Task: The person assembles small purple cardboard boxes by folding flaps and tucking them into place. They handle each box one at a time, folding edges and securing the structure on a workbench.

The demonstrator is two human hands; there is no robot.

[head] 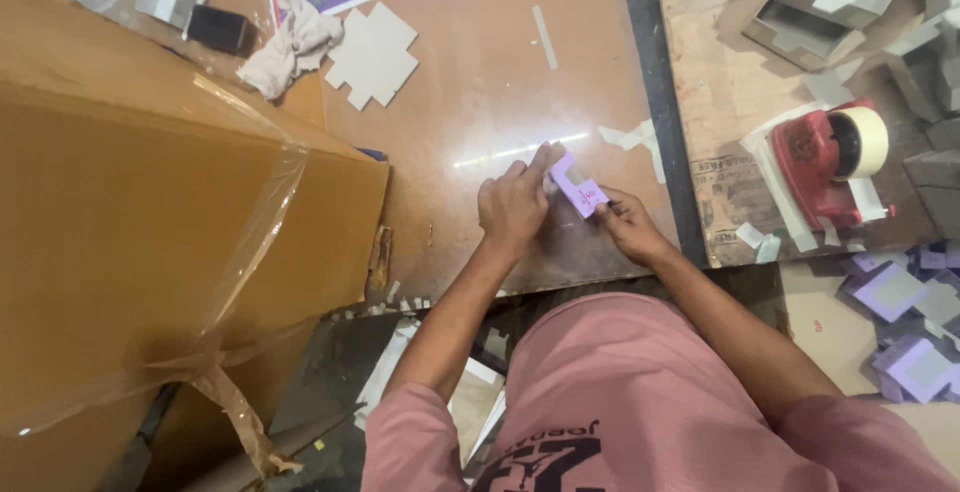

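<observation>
Hands point(515, 202) point(628, 224) press flat purple card piece point(577, 190) on glossy brown tabletop point(480, 82).

A small packaging workshop: a worn brown surface point(480, 102) strewn with die-cut grey card blanks point(372, 55), a red tape dispenser point(830, 162), folded grey box shells point(835, 2), stacked lilac box pieces point(905, 327) and a large taped carton point(150, 222)

A matt lilac paperboard box piece point(577, 190) lies on a glossy, smooth brown tabletop point(480, 102), beside rough bare plywood point(720, 62), a glossy red plastic tape dispenser point(825, 160) and tape-sheened cardboard carton point(150, 212).
</observation>
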